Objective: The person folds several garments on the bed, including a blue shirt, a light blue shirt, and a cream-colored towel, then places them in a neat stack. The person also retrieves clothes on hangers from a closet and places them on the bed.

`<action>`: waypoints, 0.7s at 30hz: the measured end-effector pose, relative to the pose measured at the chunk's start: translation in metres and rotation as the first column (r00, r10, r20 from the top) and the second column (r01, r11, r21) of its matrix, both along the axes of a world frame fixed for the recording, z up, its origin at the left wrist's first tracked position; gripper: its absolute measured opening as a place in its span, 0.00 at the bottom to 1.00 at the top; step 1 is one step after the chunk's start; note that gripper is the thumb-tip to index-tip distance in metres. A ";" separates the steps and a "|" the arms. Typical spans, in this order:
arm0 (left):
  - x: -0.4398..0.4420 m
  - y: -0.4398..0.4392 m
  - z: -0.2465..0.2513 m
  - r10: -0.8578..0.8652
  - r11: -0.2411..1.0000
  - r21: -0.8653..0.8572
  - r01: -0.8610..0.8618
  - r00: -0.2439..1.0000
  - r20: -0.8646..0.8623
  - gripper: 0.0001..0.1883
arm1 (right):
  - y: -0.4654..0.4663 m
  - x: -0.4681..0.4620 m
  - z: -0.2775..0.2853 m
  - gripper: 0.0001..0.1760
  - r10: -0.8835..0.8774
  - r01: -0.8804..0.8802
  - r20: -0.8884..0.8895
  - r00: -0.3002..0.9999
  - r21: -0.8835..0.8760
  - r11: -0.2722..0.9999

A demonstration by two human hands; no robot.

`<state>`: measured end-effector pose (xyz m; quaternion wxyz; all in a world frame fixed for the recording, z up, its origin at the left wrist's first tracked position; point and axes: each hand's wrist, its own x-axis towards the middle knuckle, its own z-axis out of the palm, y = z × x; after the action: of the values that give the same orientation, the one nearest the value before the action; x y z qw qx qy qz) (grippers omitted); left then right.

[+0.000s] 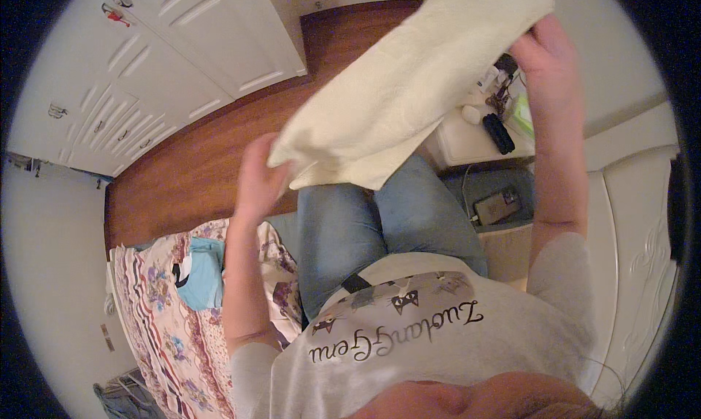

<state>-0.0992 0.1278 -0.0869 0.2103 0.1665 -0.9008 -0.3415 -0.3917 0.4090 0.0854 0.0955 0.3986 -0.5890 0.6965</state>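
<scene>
A pale yellow cloth (pixel 383 90), which looks soft like a towel or a garment, stretches slantwise between my two hands above my knees. My left hand (pixel 262 175) grips its lower left end, where the fabric bunches; the hand is slightly blurred. At the upper right corner my right hand (pixel 545 46) pinches the cloth's edge, with the fingertips partly hidden behind it. One loose corner hangs over my jeans (pixel 350 222). The far end of the cloth runs past the top of the view.
At the left, a folded light blue garment (pixel 202 276) lies on a floral bedspread (pixel 159 309). A bedside table (pixel 465 145) at the right holds a dark case (pixel 498 134) and small items; a phone (pixel 495 206) lies on its lower shelf. White wardrobe doors (pixel 219 46) stand beyond the wooden floor (pixel 202 161).
</scene>
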 end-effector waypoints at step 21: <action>-0.058 -0.008 -0.044 0.399 0.908 -0.234 -0.348 0.888 0.228 0.10 | -0.054 0.000 -0.001 0.16 0.347 -0.031 0.513 0.785 -0.528 0.849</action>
<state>-0.1573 0.1199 -0.1314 0.1618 0.3621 -0.8997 -0.1825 -0.3922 0.3549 0.0843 -0.0670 0.1829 -0.3469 0.9175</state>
